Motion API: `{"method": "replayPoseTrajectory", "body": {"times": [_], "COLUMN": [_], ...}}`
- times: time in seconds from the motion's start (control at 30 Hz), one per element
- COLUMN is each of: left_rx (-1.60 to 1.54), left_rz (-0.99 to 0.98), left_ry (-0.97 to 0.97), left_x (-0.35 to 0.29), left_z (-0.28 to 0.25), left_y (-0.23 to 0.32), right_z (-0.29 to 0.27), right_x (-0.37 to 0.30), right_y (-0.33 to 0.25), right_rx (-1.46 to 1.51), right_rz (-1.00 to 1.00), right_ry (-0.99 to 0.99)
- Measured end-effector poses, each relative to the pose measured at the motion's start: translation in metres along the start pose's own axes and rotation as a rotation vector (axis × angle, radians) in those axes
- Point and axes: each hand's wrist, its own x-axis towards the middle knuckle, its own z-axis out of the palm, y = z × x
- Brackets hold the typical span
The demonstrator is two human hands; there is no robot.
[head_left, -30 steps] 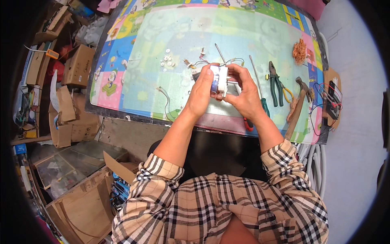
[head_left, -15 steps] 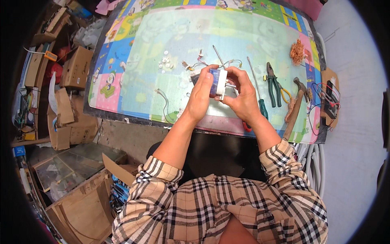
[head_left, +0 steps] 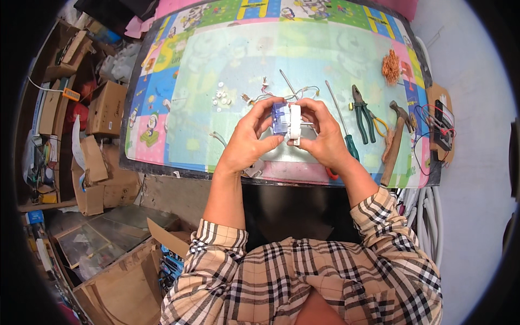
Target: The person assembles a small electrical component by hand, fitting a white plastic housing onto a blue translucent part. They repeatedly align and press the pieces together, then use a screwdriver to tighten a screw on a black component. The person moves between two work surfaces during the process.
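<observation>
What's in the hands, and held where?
Left hand: blue plastic piece, by its left side. Right hand: white plastic piece, near its upper and lower ends. Can't tell whether they're joined.

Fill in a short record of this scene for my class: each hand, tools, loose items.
Left hand: holding the blue part
Right hand: holding the white part, beside the blue one
Parts joined or apart: cannot tell
Tools, right side: green-handled screwdriver, green-handled pliers, hammer
Loose items: small white pieces, left; copper-coloured wire tangle, upper right
</observation>
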Motion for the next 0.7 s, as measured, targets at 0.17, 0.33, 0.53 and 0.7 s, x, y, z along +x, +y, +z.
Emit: {"method": "replayPoseTrajectory", "body": {"times": [0.17, 0.33, 0.53, 0.7], "left_rx": [-0.008, 0.045, 0.038, -0.017], "left_rz": [-0.011, 0.0, -0.026, 0.028], "left_ry": [-0.029, -0.038, -0.042, -0.003], "left_x": [-0.0011, -0.0008, -0.0027, -0.0029], "left_z": [0.0026, 0.0016, 0.0002, -0.0027], "left_y": [-0.0008, 0.0014, 0.0075, 0.0027], "right_z": [0.0006, -0.0013, -0.0019, -0.0033], "right_x": [-0.0017, -0.0009, -0.002, -0.0017], "right_y": [-0.003, -0.0041, -0.0047, -0.0023], "right_rx": [0.043, 0.05, 0.049, 0.102], "right_rz": [0.056, 0.064, 0.112, 0.195], "right_ry": [-0.032, -0.054, -0.1, -0.088]}}
